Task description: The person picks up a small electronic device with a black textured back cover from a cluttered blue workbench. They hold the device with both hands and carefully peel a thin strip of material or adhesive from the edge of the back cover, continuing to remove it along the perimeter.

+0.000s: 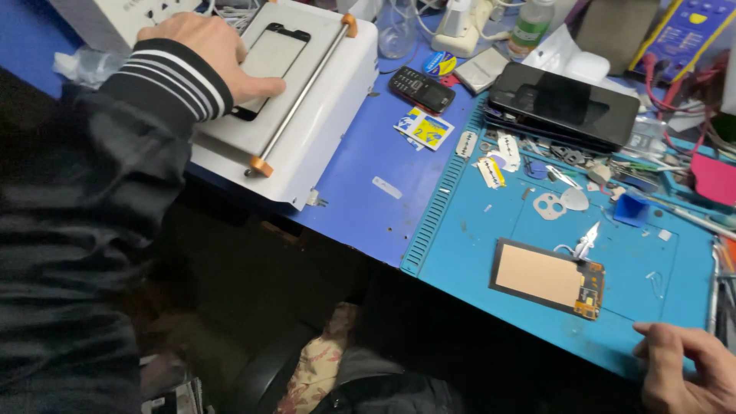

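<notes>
My left hand (211, 55) lies palm down on a black-framed phone screen glass (274, 54) that rests flat on top of a white box-shaped machine (330, 115) with a metal rod and orange end caps. My right hand (686, 372) rests with loosely curled fingers on the front edge of a blue work mat (475, 253), holding nothing. A rectangular display panel with a tan back and a small circuit strip (548, 277) lies on the mat to the left of that hand. Tweezers (586, 241) lie just behind the panel.
A dark smartphone (563, 103) sits on a stack at the back of the mat. An old keypad phone (422, 88), small yellow-blue cards (425, 126), bottles, a blue cube (630, 208), screws, picks and cables crowd the bench. Below the bench edge is dark floor.
</notes>
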